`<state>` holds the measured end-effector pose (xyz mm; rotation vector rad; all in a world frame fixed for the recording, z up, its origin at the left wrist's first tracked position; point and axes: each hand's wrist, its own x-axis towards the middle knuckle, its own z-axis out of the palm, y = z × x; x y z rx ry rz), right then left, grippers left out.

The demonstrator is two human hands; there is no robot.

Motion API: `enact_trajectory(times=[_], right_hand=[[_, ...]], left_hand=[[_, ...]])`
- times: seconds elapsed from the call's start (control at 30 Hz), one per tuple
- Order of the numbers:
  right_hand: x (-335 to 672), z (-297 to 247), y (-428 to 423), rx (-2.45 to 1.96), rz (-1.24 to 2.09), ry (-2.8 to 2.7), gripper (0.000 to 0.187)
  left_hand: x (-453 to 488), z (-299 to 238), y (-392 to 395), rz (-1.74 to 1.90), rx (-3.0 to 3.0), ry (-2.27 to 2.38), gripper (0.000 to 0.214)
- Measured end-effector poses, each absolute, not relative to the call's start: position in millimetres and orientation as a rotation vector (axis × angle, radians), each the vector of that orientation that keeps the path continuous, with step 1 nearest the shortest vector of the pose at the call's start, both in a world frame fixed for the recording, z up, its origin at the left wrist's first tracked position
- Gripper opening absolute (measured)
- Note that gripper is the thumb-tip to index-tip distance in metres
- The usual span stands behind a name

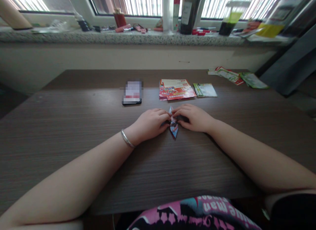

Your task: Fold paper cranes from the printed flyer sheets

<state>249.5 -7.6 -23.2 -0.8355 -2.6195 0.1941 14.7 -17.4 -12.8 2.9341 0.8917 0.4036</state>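
Observation:
A small folded piece of printed paper (pixel 174 129), long and pointed at both ends, lies on the brown wooden table (pixel 153 170) between my hands. My left hand (pixel 154 122) pinches its left edge, with a silver bangle around that wrist. From the other side, my right hand (pixel 194 118) grips the paper's right edge with thumb and fingers. The fingertips partly cover the middle of the paper. Just beyond my hands lies a stack of red and cream printed leaflets (pixel 181 94).
A phone (pixel 132 93) with a blurred screen lies left of the leaflets. Right of them are a green-and-white packet (pixel 205 90) and several more printed papers (pixel 229 75). Bottles and small items crowd the granite windowsill (pixel 148 39) behind the table.

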Motion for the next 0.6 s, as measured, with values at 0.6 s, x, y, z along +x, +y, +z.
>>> enact_trajectory(times=[0.6], right_hand=[[245.2, -16.2, -17.0, -0.636, -0.455, -2.804, 0.024]], left_hand=[[8.6, -21.4, -6.0, 0.503, 2.748, 0.842, 0.018]])
